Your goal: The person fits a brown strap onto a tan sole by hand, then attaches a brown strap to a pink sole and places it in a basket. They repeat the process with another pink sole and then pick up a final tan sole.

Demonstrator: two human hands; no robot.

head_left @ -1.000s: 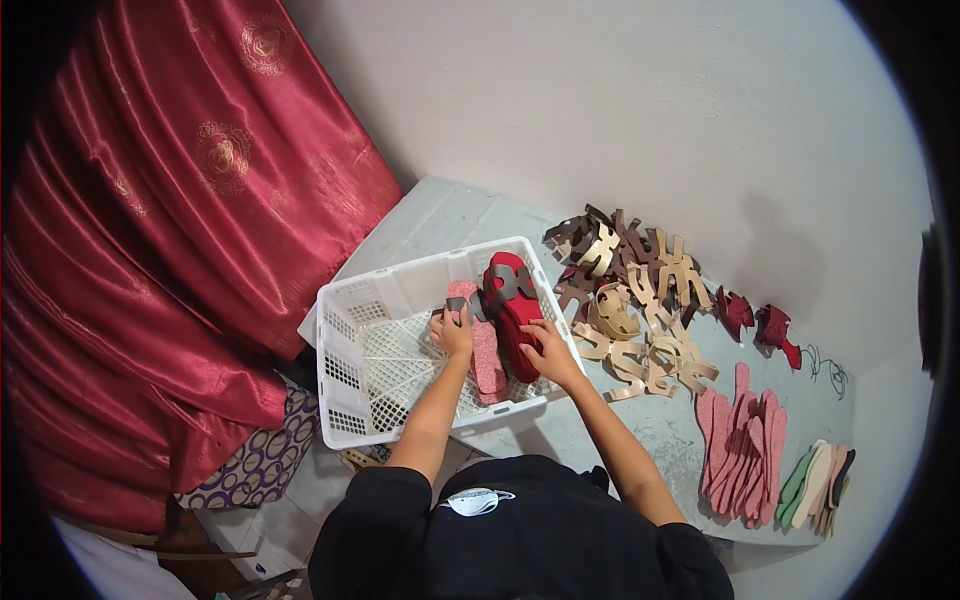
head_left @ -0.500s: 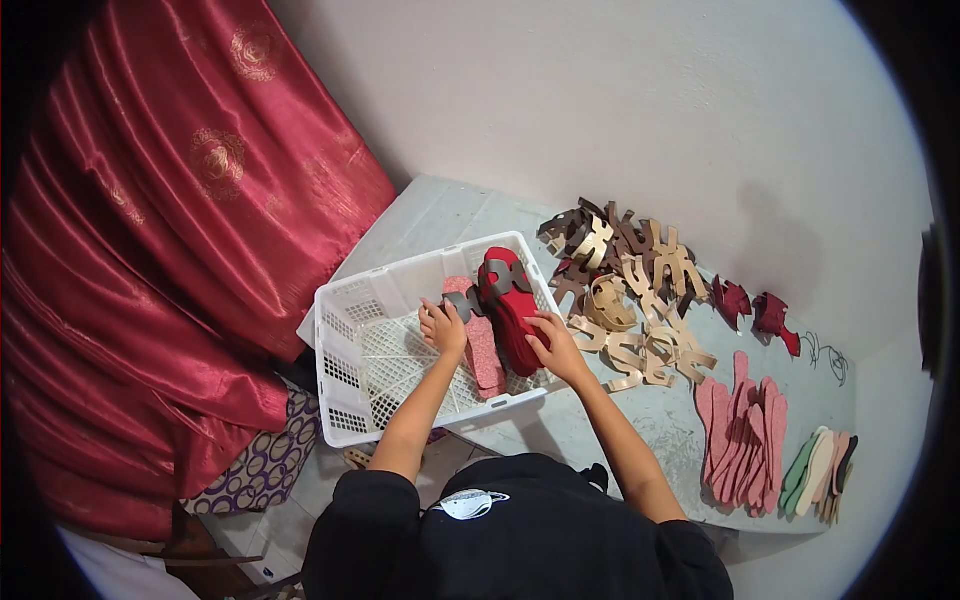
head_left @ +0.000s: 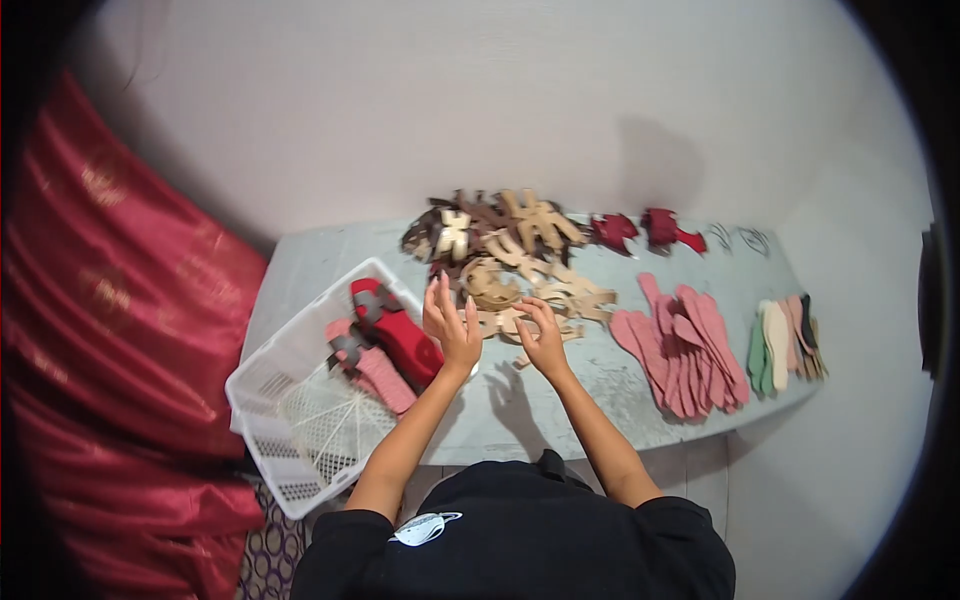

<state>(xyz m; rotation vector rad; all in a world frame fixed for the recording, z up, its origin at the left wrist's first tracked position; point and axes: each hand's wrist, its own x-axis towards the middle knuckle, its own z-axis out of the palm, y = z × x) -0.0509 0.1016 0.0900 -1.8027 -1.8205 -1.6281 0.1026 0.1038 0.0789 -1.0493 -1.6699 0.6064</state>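
My left hand (head_left: 455,330) is raised with fingers spread, beside the right end of the white plastic basket (head_left: 262,392). My right hand (head_left: 542,340) hovers over the table a little to the right, fingers apart and holding nothing. In the basket lie red shoe soles (head_left: 402,338) with a grey strap on top, and next to them a pink speckled sole (head_left: 385,382) with another grey strap. Just beyond both hands is a heap of brown and cream cut sandal straps (head_left: 540,222); the hands cover part of its near edge.
Several pink soles (head_left: 690,345) are fanned out on the grey table (head_left: 590,425). Green, cream and black soles (head_left: 774,345) lie at its right end. Dark red straps (head_left: 660,228) and thin black cords (head_left: 752,240) sit by the wall. A red curtain (head_left: 130,330) hangs left.
Both hands have left the basket, letting go of the soles and strap, and moved right over the table. The view has turned right, so the basket now appears farther left.
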